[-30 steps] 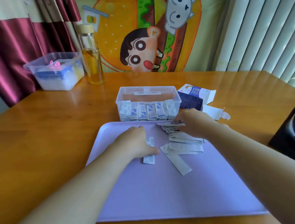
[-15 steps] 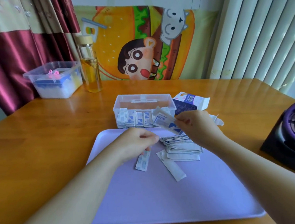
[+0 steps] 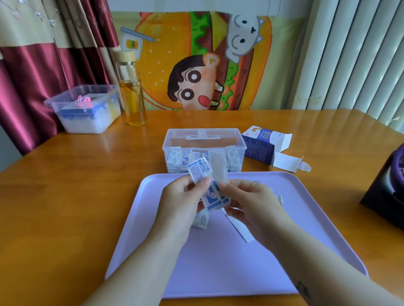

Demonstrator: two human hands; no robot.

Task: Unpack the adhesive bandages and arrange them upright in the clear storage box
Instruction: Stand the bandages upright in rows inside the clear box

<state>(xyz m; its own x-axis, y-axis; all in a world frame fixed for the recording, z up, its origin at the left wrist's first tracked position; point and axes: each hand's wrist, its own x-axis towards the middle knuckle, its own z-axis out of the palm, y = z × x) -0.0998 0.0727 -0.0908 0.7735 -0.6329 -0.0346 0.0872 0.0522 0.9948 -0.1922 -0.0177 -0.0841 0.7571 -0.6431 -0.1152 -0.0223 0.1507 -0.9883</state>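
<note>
Left hand (image 3: pixel 182 198) and right hand (image 3: pixel 252 206) pinch bandages (image 3: pixel 201 171) aloft.

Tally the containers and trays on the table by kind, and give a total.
Clear plastic boxes: 2, the storage box and the lidded tub
Glass bottle: 1
Cardboard carton: 1
Purple tray: 1
Total: 5
</note>
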